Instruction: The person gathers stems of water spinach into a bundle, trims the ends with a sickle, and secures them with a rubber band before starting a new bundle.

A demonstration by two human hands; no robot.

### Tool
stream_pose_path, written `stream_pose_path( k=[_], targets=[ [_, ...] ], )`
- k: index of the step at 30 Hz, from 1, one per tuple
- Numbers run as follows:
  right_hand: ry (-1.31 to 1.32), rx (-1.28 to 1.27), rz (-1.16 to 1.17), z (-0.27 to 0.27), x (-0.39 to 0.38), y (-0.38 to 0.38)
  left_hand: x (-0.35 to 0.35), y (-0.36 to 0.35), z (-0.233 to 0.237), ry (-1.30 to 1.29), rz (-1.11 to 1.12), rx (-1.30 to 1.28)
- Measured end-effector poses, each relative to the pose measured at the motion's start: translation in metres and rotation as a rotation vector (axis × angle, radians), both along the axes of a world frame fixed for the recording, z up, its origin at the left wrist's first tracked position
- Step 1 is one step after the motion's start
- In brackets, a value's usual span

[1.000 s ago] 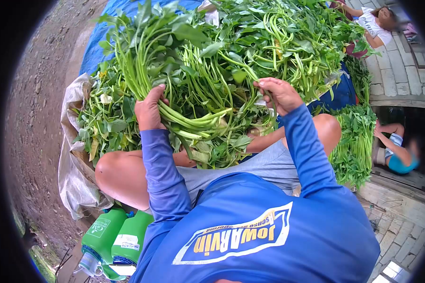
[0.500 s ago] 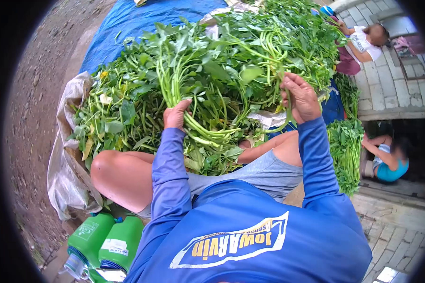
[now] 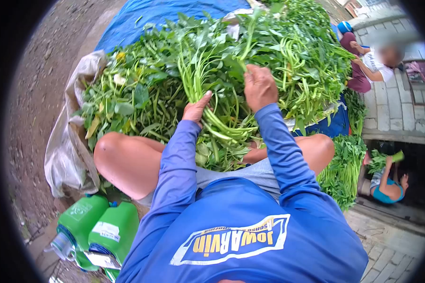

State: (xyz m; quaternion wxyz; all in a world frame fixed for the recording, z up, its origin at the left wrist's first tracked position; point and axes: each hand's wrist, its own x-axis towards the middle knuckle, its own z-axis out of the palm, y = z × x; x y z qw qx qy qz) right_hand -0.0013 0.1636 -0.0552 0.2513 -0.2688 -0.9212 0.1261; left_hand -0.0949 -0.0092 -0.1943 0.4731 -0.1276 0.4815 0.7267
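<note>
My left hand [image 3: 197, 111] is wrapped round a bunch of water spinach [image 3: 191, 78], its leafy tops pointing away from me and the cut stem ends curving right. To the right of it, my right hand [image 3: 260, 87] pinches a single water spinach stalk [image 3: 248, 42] near its lower end, leaves upward. Both hands are above a large heap of loose water spinach [image 3: 151, 101] in front of my crossed legs. Part of the right hand's grip is hidden behind its own fingers.
A blue tarp [image 3: 127, 23] and a pale sack [image 3: 71, 141] border the heap. Green jugs [image 3: 82, 212] stand at lower left. More greens [image 3: 342, 174] lie at right. Two people, one in a white shirt [image 3: 375, 63] and one in teal [image 3: 387, 192], sit farther right, handling greens.
My right hand has moved left towards the bunch, bringing a stalk upright. The left hand still holds the bunch. The person in teal has lifted a green bundle.
</note>
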Motion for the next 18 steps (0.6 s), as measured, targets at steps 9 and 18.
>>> stream_pose_path(
  k=[9,18],
  targets=[
    [-0.289,-0.783,0.144,-0.133,0.013,-0.063,0.018,0.004,-0.042,-0.112,0.181,0.016],
    [-0.346,-0.764,0.159,-0.088,0.029,-0.071,0.006,0.004,-0.032,0.115,0.162,-0.018]
  ],
)
